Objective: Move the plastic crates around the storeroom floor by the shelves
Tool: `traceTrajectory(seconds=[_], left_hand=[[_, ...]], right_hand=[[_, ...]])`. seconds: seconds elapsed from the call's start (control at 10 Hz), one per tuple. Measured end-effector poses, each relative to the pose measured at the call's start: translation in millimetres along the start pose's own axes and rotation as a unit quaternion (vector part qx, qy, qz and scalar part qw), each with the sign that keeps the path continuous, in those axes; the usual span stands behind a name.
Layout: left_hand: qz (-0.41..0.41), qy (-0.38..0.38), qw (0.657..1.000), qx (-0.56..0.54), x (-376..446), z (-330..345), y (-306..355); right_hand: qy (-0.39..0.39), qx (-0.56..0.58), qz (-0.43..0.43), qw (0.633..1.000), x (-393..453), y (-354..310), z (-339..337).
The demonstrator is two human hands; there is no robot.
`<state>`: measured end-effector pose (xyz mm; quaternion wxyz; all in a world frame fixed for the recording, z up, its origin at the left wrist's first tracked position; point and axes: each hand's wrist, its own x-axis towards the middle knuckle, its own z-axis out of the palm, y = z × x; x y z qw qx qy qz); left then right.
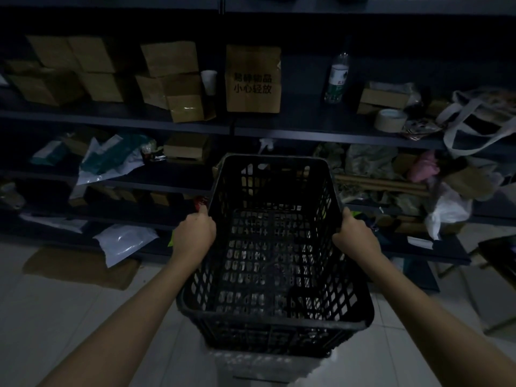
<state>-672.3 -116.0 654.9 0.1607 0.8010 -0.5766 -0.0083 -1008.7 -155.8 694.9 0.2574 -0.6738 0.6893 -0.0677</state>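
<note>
Between me and the shelves [279, 132], black crate [275, 325] is up off the floor [69, 317], empty. Left hand [195, 233] and right hand [354, 234] each clamped on a long-side rim. I judge it light, stiff lattice (rim edges likely bite); mid-rim grip keeps it level.

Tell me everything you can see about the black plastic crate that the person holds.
The black plastic crate is rectangular, open-topped and empty, with lattice walls and a perforated floor through which pale floor tiles show. It narrows toward the bottom. The left hand and right hand grip its long side rims. It sits upright before the dark shelves; whether it touches the floor is unclear.
</note>
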Motion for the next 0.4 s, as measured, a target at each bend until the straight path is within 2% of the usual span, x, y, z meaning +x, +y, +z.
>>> traceTrajectory(seconds=[0.2, 0.3, 0.4], left_hand=[[0.011, 0.020, 0.999, -0.029, -2.0, -2.6, 0.5], [0.018, 0.008, 0.999, -0.038, -0.6, -7.2, 2.2], [0.043, 0.015, 0.997, -0.062, 5.6, -21.9, 14.0]], right_hand=[[-0.006, 0.025, 0.009, 1.000, -1.8, 2.4, -0.2], [0.010, 0.003, -0.008, 1.000, -0.9, 1.7, -5.8], [0.091, -0.001, -0.071, 0.993, 0.9, -15.3, -17.4]])
